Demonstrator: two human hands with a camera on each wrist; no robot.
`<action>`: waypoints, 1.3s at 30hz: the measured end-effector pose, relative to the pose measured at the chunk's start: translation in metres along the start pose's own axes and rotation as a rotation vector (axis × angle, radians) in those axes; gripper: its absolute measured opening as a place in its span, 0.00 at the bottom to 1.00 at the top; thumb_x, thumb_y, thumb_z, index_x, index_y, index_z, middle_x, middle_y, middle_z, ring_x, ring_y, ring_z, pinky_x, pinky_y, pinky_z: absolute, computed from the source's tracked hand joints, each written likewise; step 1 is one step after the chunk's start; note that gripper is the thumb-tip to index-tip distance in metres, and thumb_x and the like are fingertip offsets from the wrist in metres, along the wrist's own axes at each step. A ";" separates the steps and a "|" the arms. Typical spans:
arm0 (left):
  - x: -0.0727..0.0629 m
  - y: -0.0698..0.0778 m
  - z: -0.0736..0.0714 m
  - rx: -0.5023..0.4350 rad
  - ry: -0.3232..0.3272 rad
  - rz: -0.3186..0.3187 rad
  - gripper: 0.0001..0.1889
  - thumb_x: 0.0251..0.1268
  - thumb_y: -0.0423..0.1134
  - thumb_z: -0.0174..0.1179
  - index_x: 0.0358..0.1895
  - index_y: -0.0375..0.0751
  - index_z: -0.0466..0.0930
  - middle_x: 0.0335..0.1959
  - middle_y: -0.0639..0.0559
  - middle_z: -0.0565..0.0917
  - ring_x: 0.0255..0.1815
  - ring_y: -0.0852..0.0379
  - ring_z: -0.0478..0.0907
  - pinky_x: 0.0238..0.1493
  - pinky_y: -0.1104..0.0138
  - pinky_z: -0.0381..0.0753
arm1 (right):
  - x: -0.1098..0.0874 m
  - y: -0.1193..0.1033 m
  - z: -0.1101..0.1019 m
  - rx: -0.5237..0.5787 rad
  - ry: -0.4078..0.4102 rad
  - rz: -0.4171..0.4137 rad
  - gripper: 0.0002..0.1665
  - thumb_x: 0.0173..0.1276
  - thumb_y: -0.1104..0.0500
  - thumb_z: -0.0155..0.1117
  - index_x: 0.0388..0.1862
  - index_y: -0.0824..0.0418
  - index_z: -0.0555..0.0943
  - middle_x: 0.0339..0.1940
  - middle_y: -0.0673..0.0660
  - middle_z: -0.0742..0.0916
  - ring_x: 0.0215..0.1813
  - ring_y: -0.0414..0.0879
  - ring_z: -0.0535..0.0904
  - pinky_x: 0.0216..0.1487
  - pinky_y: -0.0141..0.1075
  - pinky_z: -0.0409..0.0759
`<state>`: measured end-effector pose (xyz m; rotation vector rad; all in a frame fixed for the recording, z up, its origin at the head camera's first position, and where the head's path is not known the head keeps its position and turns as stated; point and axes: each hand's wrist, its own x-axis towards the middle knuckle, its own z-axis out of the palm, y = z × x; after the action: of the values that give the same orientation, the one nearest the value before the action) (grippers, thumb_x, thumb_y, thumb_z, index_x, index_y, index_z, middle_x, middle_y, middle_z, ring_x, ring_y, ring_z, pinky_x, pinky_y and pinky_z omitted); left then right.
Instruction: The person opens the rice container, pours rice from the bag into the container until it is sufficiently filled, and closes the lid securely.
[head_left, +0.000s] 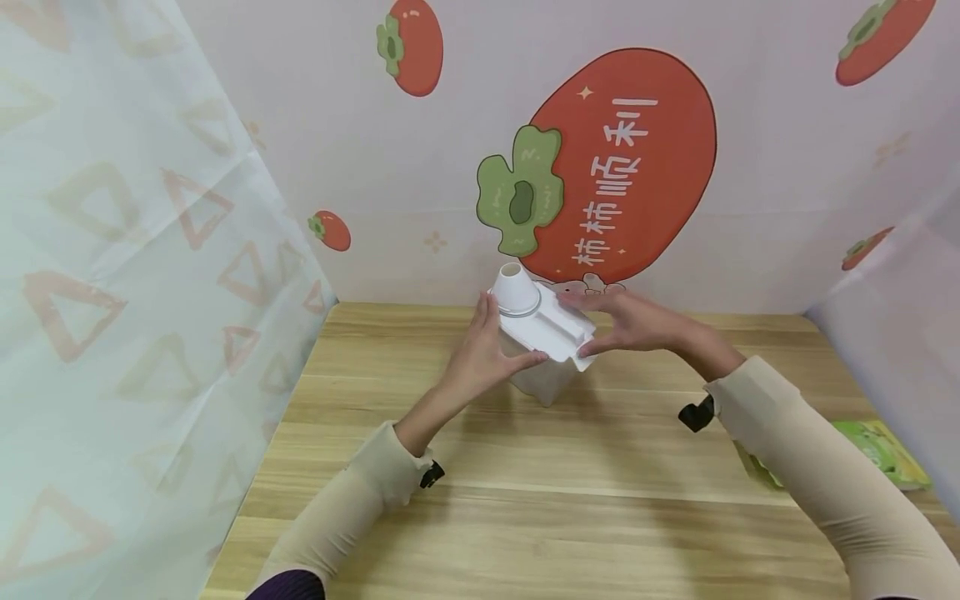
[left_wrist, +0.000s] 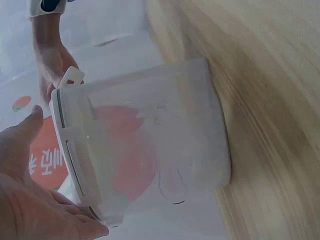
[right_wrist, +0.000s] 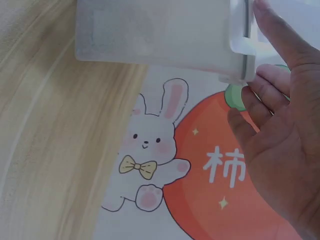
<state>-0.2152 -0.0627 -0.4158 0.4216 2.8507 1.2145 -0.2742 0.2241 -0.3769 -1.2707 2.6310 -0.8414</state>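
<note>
A translucent white plastic storage box [left_wrist: 140, 145] stands on the wooden table by the back wall. On top sits its white lid [head_left: 558, 329], with a cone-shaped white piece [head_left: 516, 290] at its left end. My left hand [head_left: 483, 358] lies at the lid's left corner, fingers straight along the side and thumb stretched along the near edge. In the left wrist view its fingertips touch the lid rim. At the right end, my right hand [head_left: 628, 321] rests against the lid, thumb at the edge and fingers over the far side. A white latch [left_wrist: 73, 76] sticks up beside it.
A green package [head_left: 883, 454] lies at the table's right side, partly behind my right sleeve. The back wall [head_left: 420, 167] carries a persimmon print, and a printed rabbit [right_wrist: 147, 145] shows in the right wrist view. A patterned sheet [head_left: 150, 250] borders the left side.
</note>
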 end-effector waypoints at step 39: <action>0.060 -0.043 -0.038 -0.026 -0.320 0.271 0.64 0.66 0.53 0.73 0.86 0.35 0.30 0.89 0.39 0.34 0.89 0.49 0.35 0.87 0.56 0.43 | 0.009 -0.082 0.056 -0.453 0.219 0.253 0.54 0.63 0.34 0.78 0.69 0.75 0.78 0.71 0.73 0.79 0.60 0.69 0.86 0.50 0.55 0.89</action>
<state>-0.2879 -0.1031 -0.4141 0.9337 2.5615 1.0963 -0.2053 0.1524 -0.3799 -0.9236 3.1979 -0.3736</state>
